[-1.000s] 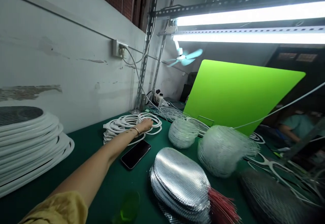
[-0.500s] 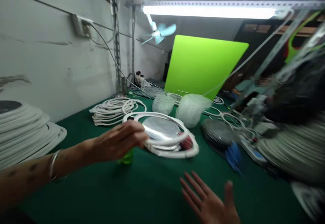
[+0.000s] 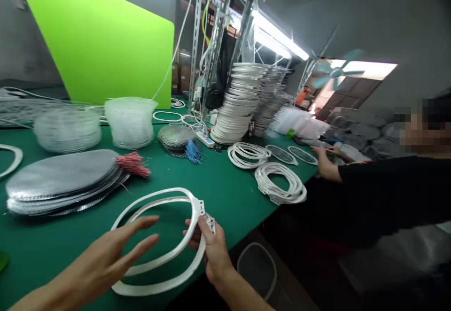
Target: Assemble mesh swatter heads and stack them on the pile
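My right hand [image 3: 215, 250] grips a pair of white oval plastic frames [image 3: 162, 280] by the end with small moulded tabs. The two frames overlap and hang slightly apart from each other, tilted over the near edge of the green table [image 3: 225, 193]. My left hand [image 3: 112, 254] is at the frames' left side, thumb and fingers apart and holding nothing; whether it touches a rim I cannot tell. Just beyond lies a stack of grey mesh discs [image 3: 63, 174], with a bundle of red ties [image 3: 134, 163] on its right end.
Plastic-wrapped stacks [image 3: 129, 123] and a mesh pile [image 3: 176, 137] with blue ties [image 3: 193, 151] stand farther back. White frame piles [image 3: 282, 183] lie to the right, before a tall frame stack [image 3: 239, 104]. At right, a co-worker's hands [image 3: 326, 158] work at the table.
My view has swung right. The white frames, earlier in my left hand, are now in my right hand, which was open. My left hand has let go.
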Demonstrator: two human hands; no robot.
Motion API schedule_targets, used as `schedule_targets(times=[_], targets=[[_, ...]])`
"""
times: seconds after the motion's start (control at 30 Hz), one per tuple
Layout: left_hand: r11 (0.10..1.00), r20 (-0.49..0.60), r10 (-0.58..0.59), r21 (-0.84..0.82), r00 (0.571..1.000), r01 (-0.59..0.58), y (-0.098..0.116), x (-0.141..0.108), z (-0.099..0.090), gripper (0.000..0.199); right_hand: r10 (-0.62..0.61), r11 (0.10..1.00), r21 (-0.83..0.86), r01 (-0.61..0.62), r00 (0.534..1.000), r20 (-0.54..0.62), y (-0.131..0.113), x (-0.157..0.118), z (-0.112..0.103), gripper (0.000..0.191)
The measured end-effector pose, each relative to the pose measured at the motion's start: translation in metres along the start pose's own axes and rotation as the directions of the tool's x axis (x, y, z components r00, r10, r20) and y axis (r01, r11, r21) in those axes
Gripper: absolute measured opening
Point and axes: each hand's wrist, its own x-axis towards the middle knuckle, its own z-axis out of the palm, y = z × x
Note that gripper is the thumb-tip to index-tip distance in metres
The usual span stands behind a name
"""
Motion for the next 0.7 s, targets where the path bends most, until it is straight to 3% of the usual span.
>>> schedule_targets(times=[0.07, 0.1, 0.2, 0.27, 0.33, 0.4, 0.47, 0.53, 0.6, 0.63, 0.7], targets=[[0.936, 0.131, -0.234, -0.238, 0.963, 0.26, 0.041, 0.026, 0.025, 0.05, -0.078, 0.991, -0.103, 0.083, 0.995, 0.054, 0.003, -0.01, 0.006, 0.056], [0.886, 0.138, -0.317, -0.311, 0.938, 0.345, 0.059, 0.04, 0.035, 0.056, -0.118, 0.979, -0.157, 0.13, 0.989, 0.088, 0.004, -0.014, 0.008, 0.056], [0.846, 0.081, -0.426, -0.319, 0.901, 0.428, 0.092, 0.077, 0.046, 0.056, -0.218, 0.932, -0.263, 0.25, 0.965, 0.147, 0.0, -0.026, 0.011, 0.056], [0.847, 0.045, -0.403, -0.361, 0.914, 0.391, 0.103, 0.085, 0.033, 0.046, -0.266, 0.914, -0.287, 0.287, 0.958, 0.11, -0.007, -0.029, 0.008, 0.056], [0.809, 0.04, -0.36, -0.484, 0.932, 0.333, 0.113, 0.074, 0.005, 0.039, -0.302, 0.916, -0.278, 0.289, 0.953, -0.007, -0.014, -0.025, 0.003, 0.055], [0.75, 0.004, -0.348, -0.599, 0.938, 0.281, 0.122, 0.047, -0.025, 0.037, -0.292, 0.94, -0.227, 0.255, 0.946, -0.144, -0.016, -0.016, -0.005, 0.056], [0.713, -0.067, -0.405, -0.648, 0.912, 0.269, 0.124, 0.008, -0.043, 0.035, -0.23, 0.968, -0.159, 0.197, 0.947, -0.226, -0.013, -0.003, -0.016, 0.058], [0.654, -0.125, -0.53, -0.69, 0.839, 0.311, 0.115, -0.038, -0.04, 0.033, -0.136, 0.986, -0.134, 0.101, 0.95, -0.28, -0.006, 0.007, -0.03, 0.059], [0.511, -0.131, -0.687, -0.786, 0.715, 0.347, 0.098, -0.083, -0.017, 0.034, -0.062, 0.982, -0.188, 0.003, 0.949, -0.31, 0.001, 0.011, -0.046, 0.063], [0.399, -0.104, -0.771, -0.848, 0.628, 0.349, 0.087, -0.102, 0.0, 0.034, -0.029, 0.969, -0.241, -0.048, 0.952, -0.306, 0.004, 0.01, -0.055, 0.065], [0.197, -0.065, -0.912, -0.935, 0.405, 0.294, 0.069, -0.13, 0.034, 0.036, 0.014, 0.922, -0.371, -0.108, 0.969, -0.246, 0.009, 0.004, -0.073, 0.065]])
